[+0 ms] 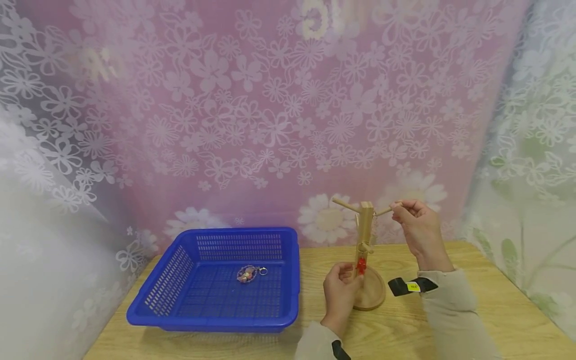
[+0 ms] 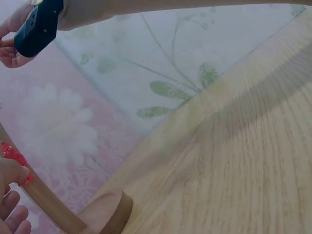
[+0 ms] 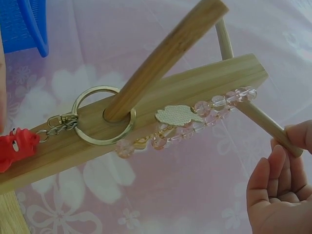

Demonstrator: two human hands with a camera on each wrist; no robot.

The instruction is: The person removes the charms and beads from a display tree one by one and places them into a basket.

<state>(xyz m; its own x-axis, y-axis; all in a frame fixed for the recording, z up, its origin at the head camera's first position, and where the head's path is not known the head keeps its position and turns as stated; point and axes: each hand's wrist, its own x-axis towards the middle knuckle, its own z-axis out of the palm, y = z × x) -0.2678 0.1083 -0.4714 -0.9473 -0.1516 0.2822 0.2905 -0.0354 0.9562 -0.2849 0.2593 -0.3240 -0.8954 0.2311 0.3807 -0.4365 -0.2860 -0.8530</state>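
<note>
A wooden stand with pegs [image 1: 366,225] rises from a round base [image 1: 377,300]. My right hand [image 1: 420,227] pinches the end of its upper right peg [image 3: 270,127] between thumb and fingers. On that peg, close to the post, hangs a bracelet of clear pink beads [image 3: 219,103] with a pale flat charm [image 3: 178,115]. A red figure keychain [image 1: 361,266] hangs by its metal ring [image 3: 87,95] from the lower front peg [image 3: 165,58]. My left hand [image 1: 341,292] is beside the post, fingers loosely bent, its thumb overlapping the red figure in the left wrist view.
Left of the stand, a blue plastic basket [image 1: 293,280] sits on the wooden table [image 1: 310,345]. Inside lies a keychain with a round beaded charm [image 1: 246,274] and a ring. A flowered pink curtain [image 1: 270,125] closes off the back.
</note>
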